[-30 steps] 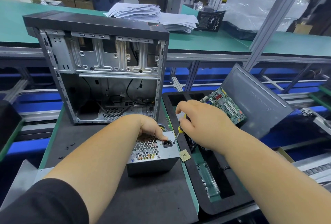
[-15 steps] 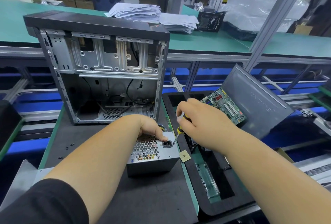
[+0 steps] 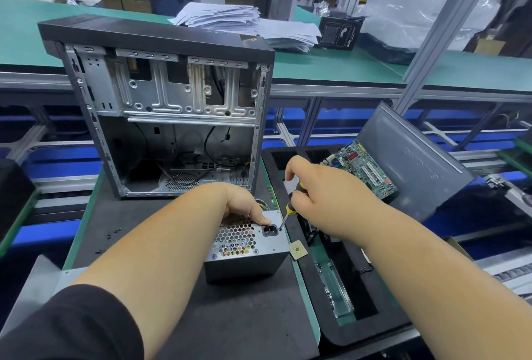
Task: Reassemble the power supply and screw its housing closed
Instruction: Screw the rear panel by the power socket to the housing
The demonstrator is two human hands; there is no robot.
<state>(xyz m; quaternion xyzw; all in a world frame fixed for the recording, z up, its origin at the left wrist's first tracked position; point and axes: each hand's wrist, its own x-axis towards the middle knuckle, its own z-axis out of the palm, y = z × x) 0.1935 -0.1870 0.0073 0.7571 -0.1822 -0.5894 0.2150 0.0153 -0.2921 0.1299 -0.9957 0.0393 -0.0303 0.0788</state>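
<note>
A grey power supply with a honeycomb grille and a black mains socket stands on the black mat. My left hand presses down on its top far edge, thumb beside the socket. My right hand grips a yellow-and-black screwdriver; its thin shaft slants down to the housing's upper right corner next to the socket. Whether a screw sits under the tip is too small to see.
An open, empty PC case stands behind the power supply. Right of it a black foam tray holds a green motherboard, a leaning grey side panel and a small CPU chip. Loose screws lie on the mat at left.
My right hand has shifted its fingers slightly on the screwdriver handle, tip staying at the same corner. My left hand and the power supply have not moved.
</note>
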